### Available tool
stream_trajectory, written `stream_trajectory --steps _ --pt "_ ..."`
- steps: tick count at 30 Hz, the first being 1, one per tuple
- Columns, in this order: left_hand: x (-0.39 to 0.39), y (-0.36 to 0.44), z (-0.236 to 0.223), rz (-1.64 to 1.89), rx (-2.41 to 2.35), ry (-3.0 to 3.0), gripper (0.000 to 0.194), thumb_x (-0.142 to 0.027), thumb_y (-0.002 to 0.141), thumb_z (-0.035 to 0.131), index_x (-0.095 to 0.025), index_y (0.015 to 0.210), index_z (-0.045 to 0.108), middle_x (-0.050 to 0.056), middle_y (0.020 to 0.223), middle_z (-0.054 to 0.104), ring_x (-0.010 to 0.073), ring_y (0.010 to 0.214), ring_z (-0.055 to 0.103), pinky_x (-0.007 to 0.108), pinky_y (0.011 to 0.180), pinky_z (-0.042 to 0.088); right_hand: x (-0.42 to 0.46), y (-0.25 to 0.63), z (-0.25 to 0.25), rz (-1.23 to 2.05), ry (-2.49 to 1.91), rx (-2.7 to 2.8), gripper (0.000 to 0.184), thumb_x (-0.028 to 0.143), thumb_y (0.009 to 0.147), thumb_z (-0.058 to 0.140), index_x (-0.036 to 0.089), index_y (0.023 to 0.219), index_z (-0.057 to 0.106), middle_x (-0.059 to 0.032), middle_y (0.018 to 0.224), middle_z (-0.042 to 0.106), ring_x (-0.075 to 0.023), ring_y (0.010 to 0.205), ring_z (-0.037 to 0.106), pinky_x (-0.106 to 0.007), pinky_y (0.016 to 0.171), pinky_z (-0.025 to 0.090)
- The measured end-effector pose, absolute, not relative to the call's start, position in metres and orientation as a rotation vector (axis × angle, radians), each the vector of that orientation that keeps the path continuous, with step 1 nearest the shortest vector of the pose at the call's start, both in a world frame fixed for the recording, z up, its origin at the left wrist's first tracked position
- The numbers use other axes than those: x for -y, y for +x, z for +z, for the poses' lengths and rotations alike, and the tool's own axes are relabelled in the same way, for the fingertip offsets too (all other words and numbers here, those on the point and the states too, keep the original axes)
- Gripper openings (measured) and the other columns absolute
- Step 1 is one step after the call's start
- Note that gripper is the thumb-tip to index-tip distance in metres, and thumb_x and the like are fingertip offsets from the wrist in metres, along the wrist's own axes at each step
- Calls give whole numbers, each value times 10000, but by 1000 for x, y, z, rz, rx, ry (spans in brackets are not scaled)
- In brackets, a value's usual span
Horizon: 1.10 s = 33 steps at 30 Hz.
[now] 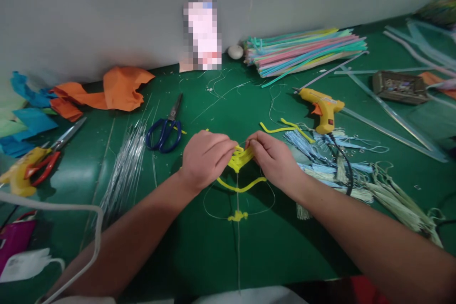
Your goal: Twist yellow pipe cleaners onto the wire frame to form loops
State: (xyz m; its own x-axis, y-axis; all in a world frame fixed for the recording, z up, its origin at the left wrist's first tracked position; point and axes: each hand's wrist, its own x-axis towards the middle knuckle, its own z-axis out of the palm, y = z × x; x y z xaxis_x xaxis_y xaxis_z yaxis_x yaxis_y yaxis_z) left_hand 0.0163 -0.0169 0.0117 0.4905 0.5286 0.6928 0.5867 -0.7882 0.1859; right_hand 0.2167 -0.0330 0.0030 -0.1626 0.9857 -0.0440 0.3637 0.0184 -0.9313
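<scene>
Both hands (206, 156) (272, 156) pinch a yellow pipe cleaner (241, 158).

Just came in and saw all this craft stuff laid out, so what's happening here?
A person's left hand and right hand together pinch a yellow pipe cleaner bent around a thin wire on the green table. Blue scissors lie to the left, a yellow glue gun to the right, and a bundle of pipe cleaners sits by the wall.

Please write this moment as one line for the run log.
left hand: grip on yellow pipe cleaner | right hand: grip on same | wire frame under it | blue scissors at left
</scene>
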Motion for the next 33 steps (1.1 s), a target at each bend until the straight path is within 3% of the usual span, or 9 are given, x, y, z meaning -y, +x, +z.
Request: stream_trajectory --steps 3,6,9,13,17,21,26,30,33 --pt "21 17 13 -1427 1008 -2639 152 -142 877 658 -246 984 686 18 891 760 169 790 691 317 720 511 33 217 2 1171 -1391 1603 185 293 954 430 230 838 560 49 574 434 -141 533 419 -280 540 321" --pt "22 20 11 -1973 1193 -2429 115 -138 881 669 -233 944 687 11 871 728 141 778 670 288 706 523 32 218 2 1218 -1383 1561 185 287 953 424 230 838 557 52 573 409 -135 517 406 -278 523 316" --pt "19 23 9 -2459 1409 -2100 43 -196 884 692 -217 918 679 -3 828 692 110 705 652 253 643 529 33 218 5 1228 -1397 1555 186 299 960 417 230 862 559 54 572 417 -133 507 418 -275 508 315" --pt "9 24 7 -2813 1801 -1887 103 -290 891 692 -208 913 635 -26 736 658 92 589 617 232 551 514 36 218 9 1228 -1373 1563 198 296 969 407 224 861 556 50 574 452 -124 506 438 -270 506 329" --pt "2 21 1 -2828 2149 -1958 205 -376 872 708 -187 884 631 -5 742 675 92 587 625 224 544 514 37 217 8 1246 -1352 1516 187 289 975 414 223 868 553 53 573 477 -116 511 474 -258 506 359" --pt "7 20 -4 -2633 2070 -2419 258 -431 857 718 -181 918 688 27 822 713 119 681 672 260 669 558 36 217 6 1263 -1369 1423 175 316 979 430 229 891 554 59 574 488 -113 495 501 -243 477 389" --pt "15 20 -3 -2660 1923 -2835 436 -558 930 549 -164 963 733 74 893 726 163 788 687 286 740 558 36 217 11 1236 -1344 1373 171 289 970 436 225 877 565 69 530 489 -107 457 503 -235 457 377" --pt "15 22 0 -2710 2061 -2818 353 -441 774 787 -192 1016 724 51 960 727 158 865 687 260 796 552 36 218 13 1225 -1341 1345 168 280 961 441 225 875 575 71 513 499 -105 449 503 -237 457 362" --pt "15 27 4 -2707 2383 -2671 363 -347 712 842 -196 1018 719 37 948 726 140 855 678 236 764 547 35 217 14 1230 -1340 1316 166 271 954 442 226 866 575 68 509 503 -107 446 508 -241 465 373"
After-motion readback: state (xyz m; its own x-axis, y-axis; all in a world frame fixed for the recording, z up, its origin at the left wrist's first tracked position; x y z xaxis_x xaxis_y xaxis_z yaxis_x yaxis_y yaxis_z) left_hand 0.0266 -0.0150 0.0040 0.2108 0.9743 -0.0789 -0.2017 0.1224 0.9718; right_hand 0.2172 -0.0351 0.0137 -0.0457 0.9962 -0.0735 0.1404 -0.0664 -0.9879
